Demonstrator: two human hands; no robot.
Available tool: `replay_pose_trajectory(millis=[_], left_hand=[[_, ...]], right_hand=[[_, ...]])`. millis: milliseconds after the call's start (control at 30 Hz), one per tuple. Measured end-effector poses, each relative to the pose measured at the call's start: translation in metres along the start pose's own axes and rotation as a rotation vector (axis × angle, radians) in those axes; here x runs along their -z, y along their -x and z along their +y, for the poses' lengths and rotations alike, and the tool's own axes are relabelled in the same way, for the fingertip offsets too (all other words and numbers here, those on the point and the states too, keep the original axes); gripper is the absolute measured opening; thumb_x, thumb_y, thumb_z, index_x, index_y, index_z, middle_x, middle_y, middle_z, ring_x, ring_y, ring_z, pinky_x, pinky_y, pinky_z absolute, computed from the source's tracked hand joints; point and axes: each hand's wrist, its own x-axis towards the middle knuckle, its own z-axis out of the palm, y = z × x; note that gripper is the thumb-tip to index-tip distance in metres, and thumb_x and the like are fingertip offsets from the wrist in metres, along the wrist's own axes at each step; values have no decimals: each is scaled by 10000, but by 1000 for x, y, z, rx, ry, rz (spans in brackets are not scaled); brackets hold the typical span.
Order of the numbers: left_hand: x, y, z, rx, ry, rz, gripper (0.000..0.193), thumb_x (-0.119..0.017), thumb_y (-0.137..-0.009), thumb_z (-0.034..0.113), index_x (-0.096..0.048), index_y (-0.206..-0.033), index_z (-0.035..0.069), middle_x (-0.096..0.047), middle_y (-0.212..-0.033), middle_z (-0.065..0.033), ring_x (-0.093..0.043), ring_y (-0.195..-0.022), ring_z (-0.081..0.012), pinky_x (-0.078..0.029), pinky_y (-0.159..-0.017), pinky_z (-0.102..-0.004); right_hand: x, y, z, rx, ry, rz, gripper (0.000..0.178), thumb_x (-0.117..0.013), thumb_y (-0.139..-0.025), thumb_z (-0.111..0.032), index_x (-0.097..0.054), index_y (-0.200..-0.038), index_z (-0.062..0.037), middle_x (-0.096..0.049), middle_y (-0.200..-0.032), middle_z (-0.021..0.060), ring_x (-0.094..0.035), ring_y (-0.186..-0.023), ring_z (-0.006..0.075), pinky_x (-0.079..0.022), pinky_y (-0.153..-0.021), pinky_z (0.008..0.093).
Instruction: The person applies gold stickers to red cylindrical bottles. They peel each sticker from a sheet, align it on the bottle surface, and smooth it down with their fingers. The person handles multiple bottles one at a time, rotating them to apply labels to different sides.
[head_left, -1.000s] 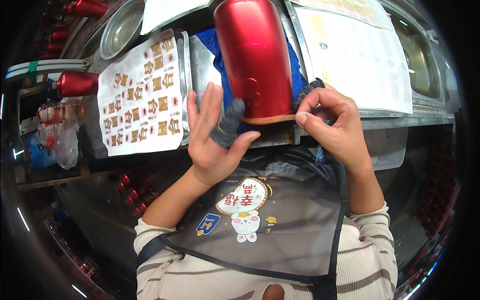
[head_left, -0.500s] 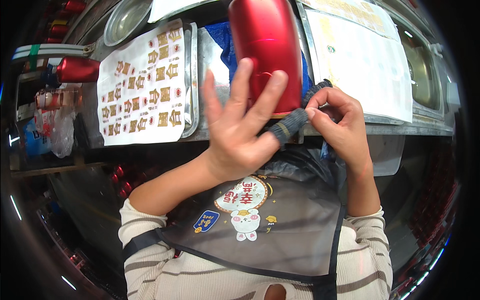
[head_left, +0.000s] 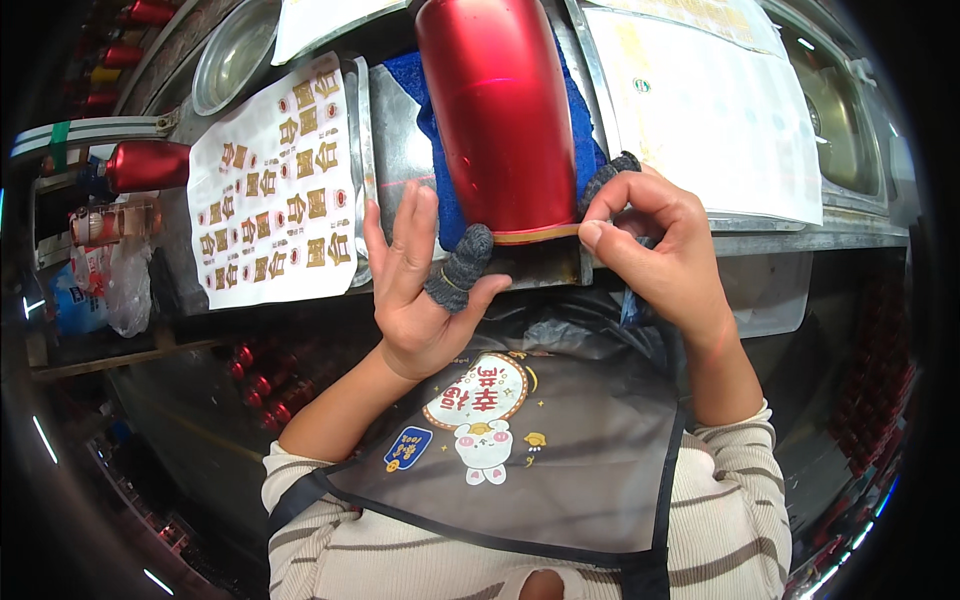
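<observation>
A large glossy red metal bottle (head_left: 505,120) lies on a blue cloth (head_left: 585,135) with its yellowish base rim toward me. Beside the left edge of that rim is my left hand (head_left: 412,290), open with fingers apart. A grey knitted finger cover (head_left: 465,268) sits on one of its fingers, close to the bottle's base. At the rim's right edge is my right hand (head_left: 660,245), thumb and forefinger pressed together; anything between them is hidden. Another dark knitted finger cover (head_left: 608,178) shows on a right-hand finger against the bottle's side.
Left of the bottle, a white sheet of gold and red decals (head_left: 275,190) lies over a metal tray (head_left: 366,170). A metal bowl (head_left: 235,60) stands behind it. On the right are white sheets (head_left: 715,130) and a metal basin (head_left: 825,110). Another red bottle (head_left: 150,166) lies far left.
My left hand has moved from in front of the bottle, near the right hand, down and left beside its base. My right hand keeps its pinch at the base. The whole view has shifted slightly.
</observation>
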Motion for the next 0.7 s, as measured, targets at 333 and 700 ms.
replay_pose_trajectory(millis=[333, 700], left_hand=[[0, -21, 6, -110, -170, -52, 393, -829, -715, 100, -726, -1094, 120, -396, -1499, -291, -406, -1376, -475, -208, -1055, -716], [-19, -41, 1, 70, 34, 122, 612, -867, -681, 214, -674, -1223, 5, -453, -1465, -288, -473, -1358, -392, -282, -1082, -637]], right_hand=[[5, -4, 4, -61, -48, -25, 82, -690, -842, -49, -648, -828, 20, -595, -902, 41, -579, -764, 71, -473, -664, 206], [-5, -5, 16, -2, -73, 12, 72, -652, -902, -52, -614, -851, -18, -563, -800, -59, -433, -642, -28, -316, -549, 151]])
